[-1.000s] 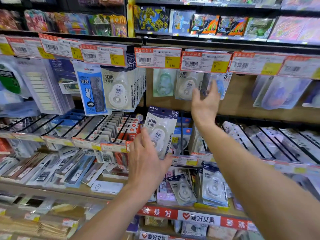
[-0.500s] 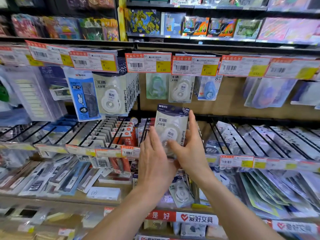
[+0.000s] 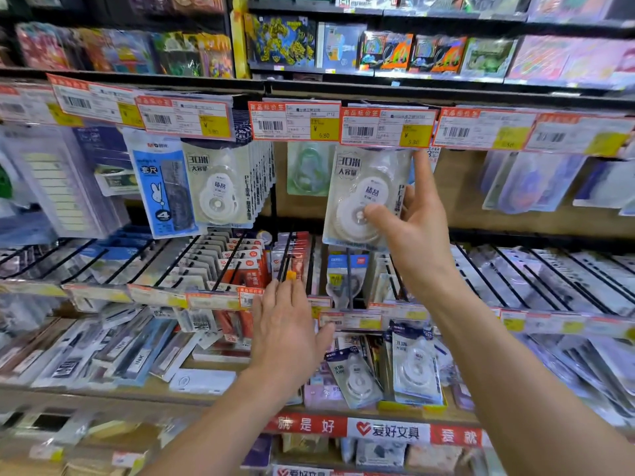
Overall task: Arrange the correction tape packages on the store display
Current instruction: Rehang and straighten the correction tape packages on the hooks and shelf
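Clear plastic blister pack, white card backing: one correction tape package (image 3: 364, 197), held up at the top hanging row of the store display, right of centre. Its upper edge sits just under a red-and-yellow price tag (image 3: 386, 127) marked 5.80. The white tape wheel shows through the blister.

Right hand (image 3: 412, 228): clamped on the package, thumb pressed on the front over the wheel, index finger stretched up along the package's right edge toward the price tag, other fingers behind.

Left hand (image 3: 288, 331): lower, left of centre, palm away from the camera, fingers spread apart and holding nothing. It hovers in front of the middle row of pegs (image 3: 220, 266), fingertips near a small orange peg tip.

Hanging stock of matching packages (image 3: 223, 190): a deep row on the hook to the left, same white design, front card facing out. A blue ruler pack (image 3: 161, 190) with a rabbit figure hangs just beside it, further left.

Pale green package (image 3: 307, 170): hangs against the back panel between the stock row and the held package.

Lower shelf (image 3: 206, 395): wooden, carrying loose pen packs on the left and two more correction tape packs (image 3: 415, 365) leaning near its front edge, below the right arm. A red-and-white shelf strip (image 3: 388, 431) with printed characters runs along the edge beneath.

Top shelf: colourful boxed items, blurred.
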